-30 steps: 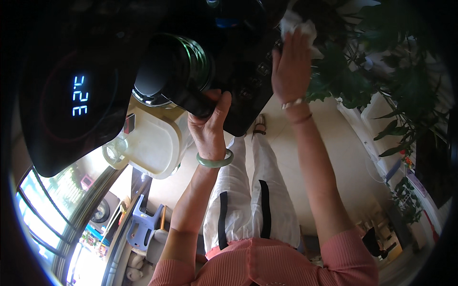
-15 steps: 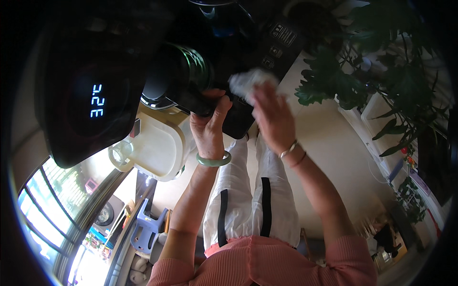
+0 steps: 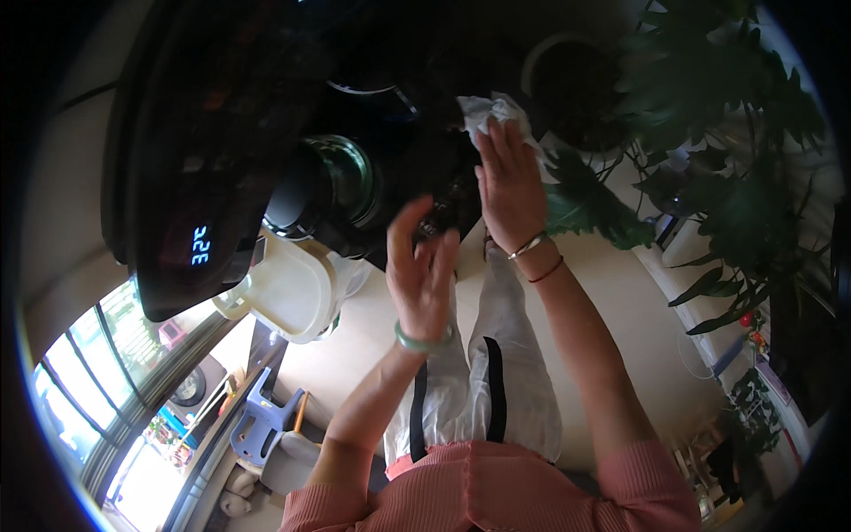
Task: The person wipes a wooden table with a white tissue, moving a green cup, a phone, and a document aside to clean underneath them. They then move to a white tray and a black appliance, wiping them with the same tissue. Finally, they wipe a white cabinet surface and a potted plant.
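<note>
My right hand (image 3: 514, 186) has a crumpled white cloth (image 3: 495, 110) under its outstretched fingers, by the right side of a black glossy surface (image 3: 439, 164). A silver bangle and a red string circle that wrist. My left hand (image 3: 422, 275) is held up in front of the black surface's near edge, slightly blurred, with its fingers apart and nothing in them. It wears a pale green bangle. Beyond it to the left stands a glass-sided pot (image 3: 350, 177) with a greenish rim, mostly in shadow. Its black handle is hard to make out against the dark surface.
A dark panel with a lit display (image 3: 199, 246) hangs at the left. Below it are a cream tray (image 3: 292, 293) and a blue plastic stool (image 3: 261, 421). A round plant pot (image 3: 542, 75) and large green leaves (image 3: 700, 115) crowd the right side.
My left hand has let go of the black handle and drawn back toward me with its fingers spread. My right hand has carried the cloth slightly farther away and to the right.
</note>
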A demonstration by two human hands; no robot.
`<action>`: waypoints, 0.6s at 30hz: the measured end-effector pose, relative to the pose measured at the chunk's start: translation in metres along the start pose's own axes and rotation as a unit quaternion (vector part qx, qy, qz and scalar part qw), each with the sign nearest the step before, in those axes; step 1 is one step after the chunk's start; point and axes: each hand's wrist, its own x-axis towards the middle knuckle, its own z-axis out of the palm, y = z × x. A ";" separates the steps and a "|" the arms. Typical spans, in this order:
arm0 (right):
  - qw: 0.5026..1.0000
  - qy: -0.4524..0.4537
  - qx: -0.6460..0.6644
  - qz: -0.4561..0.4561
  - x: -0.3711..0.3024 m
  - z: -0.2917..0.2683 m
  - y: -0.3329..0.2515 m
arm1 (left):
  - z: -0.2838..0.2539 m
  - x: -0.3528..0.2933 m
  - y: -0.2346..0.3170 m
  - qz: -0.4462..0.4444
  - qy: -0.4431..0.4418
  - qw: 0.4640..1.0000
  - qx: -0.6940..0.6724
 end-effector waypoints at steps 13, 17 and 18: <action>0.996 0.022 0.044 -0.077 0.095 0.026 0.047 | 0.066 0.104 0.007 0.082 0.006 0.997 -0.002; 0.986 -0.075 0.140 -0.053 0.125 0.022 0.054 | 0.062 0.104 0.004 0.079 -0.002 0.997 -0.017; 0.984 -0.046 0.150 -0.084 0.129 0.028 0.065 | 0.066 0.104 0.002 0.080 -0.004 0.996 -0.028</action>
